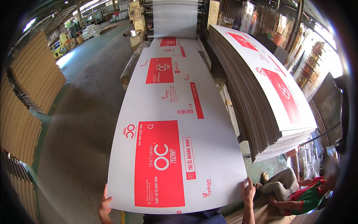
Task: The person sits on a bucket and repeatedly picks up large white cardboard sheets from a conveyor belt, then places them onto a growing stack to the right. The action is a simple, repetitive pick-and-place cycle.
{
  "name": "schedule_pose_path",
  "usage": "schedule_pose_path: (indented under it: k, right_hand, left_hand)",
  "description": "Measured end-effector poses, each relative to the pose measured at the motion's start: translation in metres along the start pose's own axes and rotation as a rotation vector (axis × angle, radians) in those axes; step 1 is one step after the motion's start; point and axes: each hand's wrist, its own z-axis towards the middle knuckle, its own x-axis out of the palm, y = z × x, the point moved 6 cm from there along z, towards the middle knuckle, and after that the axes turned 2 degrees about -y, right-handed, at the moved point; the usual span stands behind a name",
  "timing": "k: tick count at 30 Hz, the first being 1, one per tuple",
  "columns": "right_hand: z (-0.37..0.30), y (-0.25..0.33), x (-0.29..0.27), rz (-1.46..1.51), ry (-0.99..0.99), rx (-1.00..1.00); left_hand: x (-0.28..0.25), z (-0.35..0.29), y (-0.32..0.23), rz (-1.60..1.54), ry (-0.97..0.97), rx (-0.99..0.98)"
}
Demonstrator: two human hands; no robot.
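A long white cardboard sheet (220, 160) with red printed panels stretches away from me, its far part lying on the machine's outfeed. My left hand (105, 203) grips its near left corner, with the thumb by the edge and a finger pointing up along the side. At the near right corner, my right hand (248, 192) is closed around the edge, fingers partly hidden by the sheet. The near end lies just in front of my body, between both hands.
The printing machine (175, 18) stands at the far end. A tall stack of printed sheets (257, 112) rises on the right, and brown cardboard stacks (33, 71) line the left. A person (294, 194) sits low at the lower right. Grey floor (82, 123) runs along the left.
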Motion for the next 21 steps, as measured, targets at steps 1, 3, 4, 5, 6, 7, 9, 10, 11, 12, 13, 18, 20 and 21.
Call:
schedule_pose_path:
  k: [1, 3, 4, 5, 6, 7, 9, 10, 11, 12, 13, 18, 20, 21]
  right_hand:
    - [-0.003, -0.009, -0.004, -0.054, 0.005, 0.071]
    - [-0.005, -0.028, -0.012, -0.066, 0.036, 0.113]
    - [-0.003, -0.035, -0.015, -0.045, 0.040, 0.100]
    - [-0.004, -0.043, -0.018, -0.037, 0.038, 0.097]
    - [-0.005, -0.050, -0.021, -0.035, 0.013, 0.101]
    - [-0.008, -0.053, -0.019, -0.019, 0.025, 0.069]
    - [-0.018, -0.050, -0.015, 0.018, -0.011, -0.004]
    - [-0.024, -0.045, -0.013, 0.007, -0.043, -0.032]
    - [-0.028, -0.037, -0.011, 0.015, -0.089, -0.083]
    - [-0.031, -0.027, -0.008, 0.031, -0.124, -0.141]
    - [-0.030, -0.020, -0.004, 0.047, -0.126, -0.108]
    - [0.039, 0.020, 0.017, 0.035, -0.030, 0.019]
    - [0.075, 0.041, 0.024, 0.035, -0.049, 0.016]
    - [0.090, 0.052, 0.028, 0.059, -0.064, 0.001]
  left_hand:
    - [0.001, -0.002, 0.003, 0.063, 0.007, -0.043]
    - [0.015, -0.011, 0.019, 0.093, 0.010, -0.021]
    - [0.018, -0.012, 0.031, 0.169, -0.094, -0.016]
    - [0.024, -0.015, 0.039, 0.245, -0.140, 0.011]
    - [0.030, -0.018, 0.040, 0.315, -0.111, 0.070]
    - [0.024, -0.022, 0.042, 0.313, -0.230, 0.063]
    - [0.015, -0.026, 0.036, 0.286, -0.316, 0.124]
    - [0.008, -0.025, 0.031, 0.315, -0.331, 0.117]
    - [-0.001, -0.022, 0.024, 0.333, -0.345, 0.121]
    - [-0.011, -0.018, 0.017, 0.350, -0.387, 0.132]
    - [-0.015, -0.008, 0.013, 0.339, -0.344, 0.147]
    - [-0.004, 0.082, 0.008, 0.338, -0.237, 0.276]
    - [0.004, 0.122, 0.001, 0.336, -0.240, 0.238]
    - [0.008, 0.140, -0.004, 0.333, -0.225, 0.235]
